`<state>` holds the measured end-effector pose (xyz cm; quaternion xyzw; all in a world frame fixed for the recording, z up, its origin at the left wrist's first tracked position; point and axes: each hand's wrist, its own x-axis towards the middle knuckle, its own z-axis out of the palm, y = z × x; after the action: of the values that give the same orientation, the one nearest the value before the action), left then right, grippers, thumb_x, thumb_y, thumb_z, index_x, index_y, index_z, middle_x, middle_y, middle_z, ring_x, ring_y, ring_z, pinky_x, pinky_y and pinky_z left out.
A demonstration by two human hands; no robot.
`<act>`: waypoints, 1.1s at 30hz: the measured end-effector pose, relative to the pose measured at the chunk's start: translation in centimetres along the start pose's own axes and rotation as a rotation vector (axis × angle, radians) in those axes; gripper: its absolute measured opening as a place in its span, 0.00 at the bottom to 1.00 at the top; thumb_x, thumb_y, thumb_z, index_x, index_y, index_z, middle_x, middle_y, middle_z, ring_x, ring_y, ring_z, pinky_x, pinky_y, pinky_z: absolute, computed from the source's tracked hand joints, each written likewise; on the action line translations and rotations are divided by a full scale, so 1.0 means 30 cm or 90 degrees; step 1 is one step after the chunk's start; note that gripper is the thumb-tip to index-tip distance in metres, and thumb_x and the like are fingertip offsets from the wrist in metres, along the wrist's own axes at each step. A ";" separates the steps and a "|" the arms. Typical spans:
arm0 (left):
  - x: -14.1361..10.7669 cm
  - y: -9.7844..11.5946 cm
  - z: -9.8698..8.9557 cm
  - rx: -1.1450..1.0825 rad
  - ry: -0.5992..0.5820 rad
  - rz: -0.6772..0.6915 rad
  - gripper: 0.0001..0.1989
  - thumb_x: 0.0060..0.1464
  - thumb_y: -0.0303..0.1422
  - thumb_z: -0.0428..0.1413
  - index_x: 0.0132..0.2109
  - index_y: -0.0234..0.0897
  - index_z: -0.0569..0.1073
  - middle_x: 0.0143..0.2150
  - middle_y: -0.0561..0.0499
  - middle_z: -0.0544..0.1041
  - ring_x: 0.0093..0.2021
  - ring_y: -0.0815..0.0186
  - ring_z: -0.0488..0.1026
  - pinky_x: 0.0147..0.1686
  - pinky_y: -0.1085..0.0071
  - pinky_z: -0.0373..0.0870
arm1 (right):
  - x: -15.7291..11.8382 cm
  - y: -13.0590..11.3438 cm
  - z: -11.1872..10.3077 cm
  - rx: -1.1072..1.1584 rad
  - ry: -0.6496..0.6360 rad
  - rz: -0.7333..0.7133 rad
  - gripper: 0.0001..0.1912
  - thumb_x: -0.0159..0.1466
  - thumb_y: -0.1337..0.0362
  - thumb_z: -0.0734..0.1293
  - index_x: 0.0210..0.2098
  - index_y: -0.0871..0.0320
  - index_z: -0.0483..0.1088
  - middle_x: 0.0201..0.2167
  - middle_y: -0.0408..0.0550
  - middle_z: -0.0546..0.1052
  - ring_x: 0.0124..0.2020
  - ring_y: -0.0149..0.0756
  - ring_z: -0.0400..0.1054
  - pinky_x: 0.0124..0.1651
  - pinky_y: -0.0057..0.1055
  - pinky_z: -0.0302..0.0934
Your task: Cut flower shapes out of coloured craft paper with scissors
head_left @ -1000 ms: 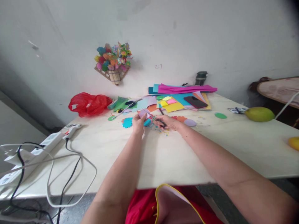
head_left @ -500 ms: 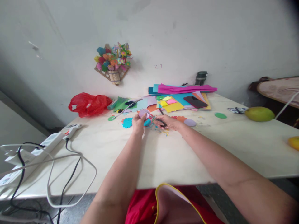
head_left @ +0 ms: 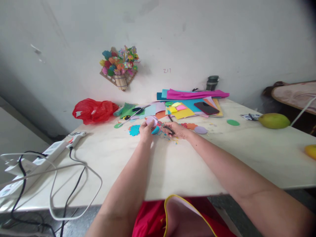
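Between thumb and fingers, my left hand (head_left: 146,131) pinches a lilac paper circle (head_left: 151,121) above the table. My right hand (head_left: 178,129) is closed round the dark handles of a pair of scissors (head_left: 170,129), whose blades point left at the circle's edge. Whether the blades are in the paper I cannot make out. Under and beside my hands lie a blue scalloped paper piece (head_left: 134,130), a blue disc (head_left: 155,130), red and orange scalloped pieces (head_left: 191,126), another lilac circle (head_left: 200,130) and tiny coloured scraps (head_left: 175,141).
Behind are coloured sheets (head_left: 185,113), a phone (head_left: 206,108), a second pair of scissors (head_left: 139,109) and a red plastic bag (head_left: 95,110). Power strips with cables (head_left: 53,151) line the left edge. On the right sit a green disc (head_left: 233,122) and a mango (head_left: 274,120).
The scissor blades, earlier reaching across the lilac circle, now show less over it. The circle has shifted slightly in my left hand. Both arms stay nearly in place.
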<state>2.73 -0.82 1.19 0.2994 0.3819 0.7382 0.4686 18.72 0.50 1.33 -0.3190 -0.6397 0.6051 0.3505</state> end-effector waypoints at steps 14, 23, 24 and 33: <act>-0.005 0.009 0.004 -0.032 0.020 -0.023 0.19 0.27 0.33 0.72 0.24 0.36 0.70 0.23 0.55 0.74 0.24 0.69 0.73 0.29 0.71 0.71 | -0.002 -0.007 0.008 -0.031 0.043 -0.003 0.14 0.56 0.59 0.75 0.30 0.61 0.70 0.15 0.37 0.67 0.14 0.24 0.57 0.16 0.22 0.49; -0.013 0.011 0.010 -0.006 0.015 -0.001 0.19 0.25 0.34 0.71 0.22 0.37 0.68 0.20 0.56 0.72 0.22 0.70 0.70 0.26 0.73 0.69 | -0.018 -0.038 0.029 0.004 0.057 0.011 0.13 0.57 0.60 0.74 0.28 0.60 0.67 0.14 0.37 0.68 0.13 0.23 0.58 0.14 0.21 0.48; -0.014 0.012 0.011 -0.005 0.014 0.000 0.19 0.24 0.34 0.71 0.22 0.37 0.68 0.20 0.55 0.72 0.22 0.70 0.70 0.26 0.73 0.68 | -0.020 -0.040 0.030 0.009 0.061 0.016 0.13 0.58 0.61 0.74 0.27 0.60 0.67 0.14 0.37 0.68 0.13 0.23 0.58 0.13 0.21 0.48; -0.014 -0.002 0.017 0.032 0.041 0.058 0.18 0.28 0.36 0.70 0.21 0.37 0.68 0.19 0.57 0.69 0.22 0.73 0.66 0.25 0.75 0.63 | -0.012 -0.022 0.026 0.032 0.061 0.008 0.15 0.58 0.58 0.75 0.27 0.60 0.68 0.16 0.41 0.71 0.13 0.25 0.61 0.10 0.20 0.41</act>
<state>3.32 -1.04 1.37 0.3043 0.4009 0.7585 0.4140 18.26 -0.27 1.96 -0.3428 -0.6049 0.6068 0.3852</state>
